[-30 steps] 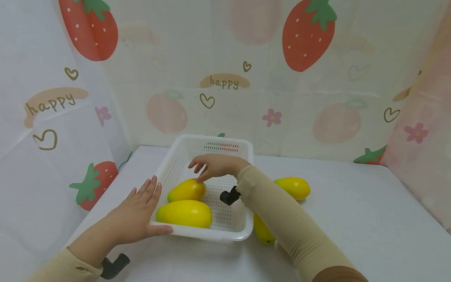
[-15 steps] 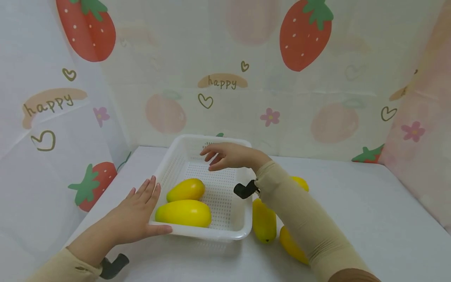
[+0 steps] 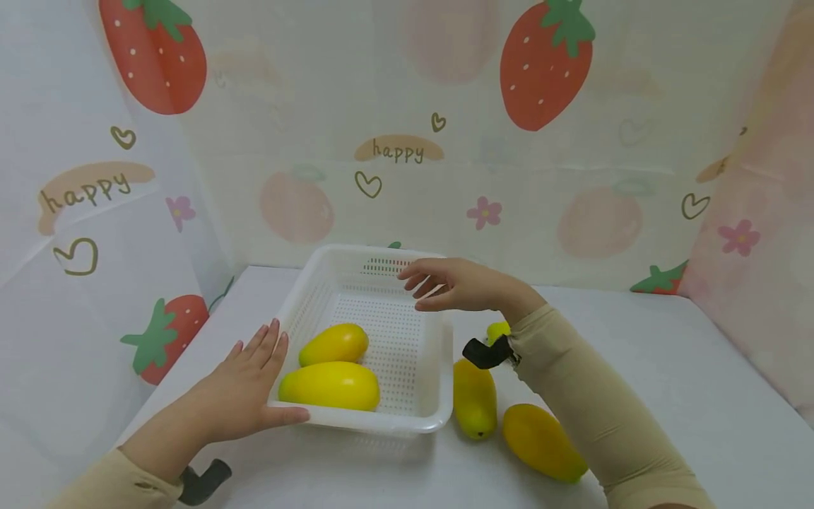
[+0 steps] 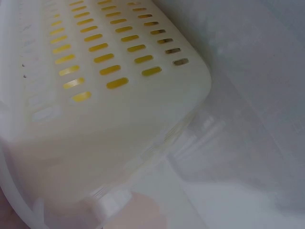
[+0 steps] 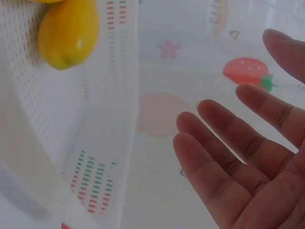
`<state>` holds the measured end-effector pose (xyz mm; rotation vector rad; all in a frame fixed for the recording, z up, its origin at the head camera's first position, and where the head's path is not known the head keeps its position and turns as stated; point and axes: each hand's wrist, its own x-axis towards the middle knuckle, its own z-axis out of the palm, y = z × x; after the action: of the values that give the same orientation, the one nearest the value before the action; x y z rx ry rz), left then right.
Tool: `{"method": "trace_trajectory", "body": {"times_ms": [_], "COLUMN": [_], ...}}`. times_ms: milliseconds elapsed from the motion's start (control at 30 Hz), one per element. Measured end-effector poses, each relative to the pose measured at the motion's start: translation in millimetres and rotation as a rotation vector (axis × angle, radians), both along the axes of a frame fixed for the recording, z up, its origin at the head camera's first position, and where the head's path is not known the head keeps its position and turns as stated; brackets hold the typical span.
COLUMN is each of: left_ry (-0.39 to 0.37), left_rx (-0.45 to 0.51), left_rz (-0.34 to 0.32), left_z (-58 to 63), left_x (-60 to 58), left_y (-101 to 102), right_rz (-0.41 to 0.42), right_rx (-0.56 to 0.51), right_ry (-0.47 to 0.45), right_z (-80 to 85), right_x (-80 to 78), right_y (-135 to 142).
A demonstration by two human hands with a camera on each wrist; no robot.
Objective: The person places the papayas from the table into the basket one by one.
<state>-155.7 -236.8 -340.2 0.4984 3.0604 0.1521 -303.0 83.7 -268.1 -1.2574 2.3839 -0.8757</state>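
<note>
In the head view my left hand rests on the near left corner of a white slotted plastic basket, fingers straight along its side and thumb over the front rim. Two yellow mangoes lie in the basket: a smaller mango behind a larger mango with a greenish end. Above the basket's far right side hovers my right hand, holding nothing, its fingers loosely bent. The right wrist view shows that palm bare and a mango inside the basket. Through the slots of the basket wall, yellow shows in the left wrist view.
Right of the basket, a mango lies beside its wall and another mango nearer the front, partly behind the right sleeve. A third yellow-green fruit peeks out behind the right wrist. Printed cloth walls enclose the white table.
My right hand has risen off the smaller mango and moved right to the basket's far right side. The front right mango has come into view from behind the sleeve. The left hand stays put.
</note>
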Motion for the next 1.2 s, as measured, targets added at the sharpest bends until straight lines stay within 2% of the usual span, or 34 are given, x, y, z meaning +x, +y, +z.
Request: {"method": "trace_trajectory", "body": {"times_ms": [200, 400, 767, 967, 1200], "left_ry": [0.000, -0.003, 0.015, 0.011, 0.001], "left_rx": [-0.004, -0.004, -0.021, -0.015, -0.007], "left_rz": [-0.002, -0.001, -0.007, -0.007, -0.001], "left_z": [-0.7, -1.1, -1.7, -1.1, -1.5], "left_x": [-0.5, -0.4, -1.7, -1.3, -1.4], "left_y": [-0.2, 0.0, 0.9, 0.8, 0.9], "right_rz": [-0.014, -0.044, -0.133, -0.190, -0.190], "right_rx": [-0.027, -0.053, -0.086, -0.091, -0.086], "right_ry": [-0.002, -0.012, -0.001, -0.067, -0.120], "right_z": [4.6, 0.9, -18.5, -36.5, -61.5], "right_x": [9.1, 19.2, 33.3, 45.7, 62.0], "right_y": [28.3, 61.2, 122.8, 146.2, 166.3]}}
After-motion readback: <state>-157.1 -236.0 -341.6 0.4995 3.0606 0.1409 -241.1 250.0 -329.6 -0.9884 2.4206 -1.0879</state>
